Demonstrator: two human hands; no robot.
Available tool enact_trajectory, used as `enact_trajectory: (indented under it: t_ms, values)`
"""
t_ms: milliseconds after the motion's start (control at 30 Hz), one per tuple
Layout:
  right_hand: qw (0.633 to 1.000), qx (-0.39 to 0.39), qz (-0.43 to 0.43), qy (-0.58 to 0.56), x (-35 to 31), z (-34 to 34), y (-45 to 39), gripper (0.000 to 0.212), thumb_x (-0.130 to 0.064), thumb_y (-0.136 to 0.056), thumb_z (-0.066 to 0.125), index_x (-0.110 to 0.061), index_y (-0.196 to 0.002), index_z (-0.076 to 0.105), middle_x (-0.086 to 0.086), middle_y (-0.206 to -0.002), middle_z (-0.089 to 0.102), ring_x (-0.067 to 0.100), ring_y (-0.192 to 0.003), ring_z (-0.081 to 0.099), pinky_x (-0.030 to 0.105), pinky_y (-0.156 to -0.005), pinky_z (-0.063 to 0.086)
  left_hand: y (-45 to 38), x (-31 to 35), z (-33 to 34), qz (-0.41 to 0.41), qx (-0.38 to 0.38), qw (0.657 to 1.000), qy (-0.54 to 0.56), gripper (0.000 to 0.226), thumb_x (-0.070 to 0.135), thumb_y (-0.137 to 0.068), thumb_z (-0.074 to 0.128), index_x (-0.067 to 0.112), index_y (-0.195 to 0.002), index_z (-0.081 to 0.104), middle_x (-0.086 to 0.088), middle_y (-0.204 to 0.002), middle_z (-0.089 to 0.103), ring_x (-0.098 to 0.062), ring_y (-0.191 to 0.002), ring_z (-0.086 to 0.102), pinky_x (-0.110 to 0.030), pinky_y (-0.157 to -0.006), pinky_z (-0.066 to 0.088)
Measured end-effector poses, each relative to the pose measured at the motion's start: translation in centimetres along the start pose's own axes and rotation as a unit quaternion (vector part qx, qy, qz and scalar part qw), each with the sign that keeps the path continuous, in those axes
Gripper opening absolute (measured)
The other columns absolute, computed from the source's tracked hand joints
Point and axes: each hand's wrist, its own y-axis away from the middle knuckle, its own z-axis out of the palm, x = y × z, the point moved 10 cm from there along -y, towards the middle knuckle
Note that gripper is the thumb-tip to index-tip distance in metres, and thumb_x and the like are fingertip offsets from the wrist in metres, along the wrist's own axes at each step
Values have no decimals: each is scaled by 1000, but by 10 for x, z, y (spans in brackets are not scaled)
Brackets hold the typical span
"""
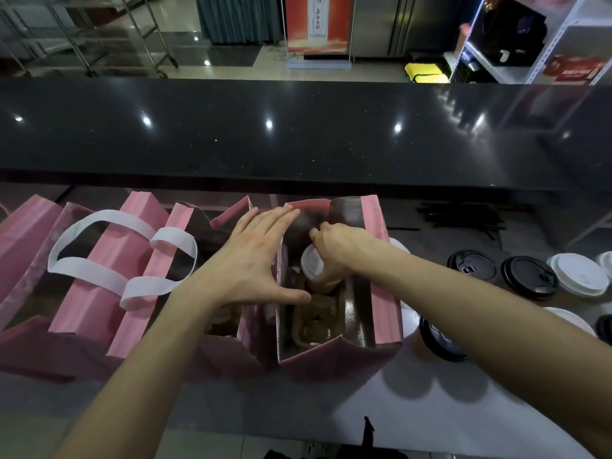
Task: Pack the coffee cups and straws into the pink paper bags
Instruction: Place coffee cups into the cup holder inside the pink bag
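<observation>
An open pink paper bag (384,293) stands on the white worktop in front of me. My right hand (337,246) is inside its mouth, shut on a coffee cup with a white lid (311,263), which is tilted. My left hand (255,260) lies flat with fingers spread on the bag's left rim, thumb hooked over the edge. More lidded cups, black (526,276) and white (578,274), stand to the right. Black straws (463,217) lie at the back right.
Several other pink bags (109,260) with white handles (109,279) stand in a row to the left. A raised black counter (298,137) runs across behind the bags. A black-lidded cup (437,342) stands close beside the open bag, under my right forearm.
</observation>
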Motion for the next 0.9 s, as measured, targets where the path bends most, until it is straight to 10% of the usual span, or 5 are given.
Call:
enact_trajectory:
  t_ms: [267, 400, 567, 800, 900]
  values:
    - [1000, 4, -10, 13, -5, -49, 36, 67, -70, -89, 71, -20, -133, 63, 5, -117, 71, 26, -102, 69, 39, -80, 56, 2, 21, -15, 13, 11, 1000, -9, 118, 93, -72, 57, 30, -169, 32, 6, -180, 18, -14, -166, 13, -46, -137, -3]
    - [973, 170, -17, -154, 20, -125, 89, 26, -37, -102, 63, -23, -121, 73, -1, -108, 76, 20, -98, 71, 40, -86, 59, -8, 44, -36, 37, 66, 997, -22, 81, 67, -86, 73, 30, -155, 56, 5, -171, 40, -15, -161, 30, -48, -136, 10]
    - [905, 319, 54, -274, 91, -149, 175, 27, -12, -99, 55, -24, -108, 78, -11, -95, 76, 11, -87, 71, 34, -83, 59, -30, 80, -39, 44, 85, 995, -8, 57, 53, -92, 76, 30, -144, 66, 9, -153, 58, -15, -146, 49, -46, -125, 37]
    - [965, 87, 179, -171, 149, -22, 217, 31, -27, -89, 62, -22, -118, 72, 1, -115, 76, 29, -109, 69, 38, -91, 56, -40, 121, -11, 22, 68, 997, -19, 51, 43, -94, 78, 25, -141, 68, 5, -144, 65, -17, -137, 58, -43, -118, 45]
    - [977, -24, 160, -141, 142, 38, 223, 69, -61, -75, 76, -21, -130, 64, 1, -126, 70, 28, -115, 66, 41, -94, 57, -30, 121, -9, -10, 87, 996, -8, 49, 39, -95, 78, 26, -141, 68, 8, -137, 67, -14, -129, 60, -37, -112, 49]
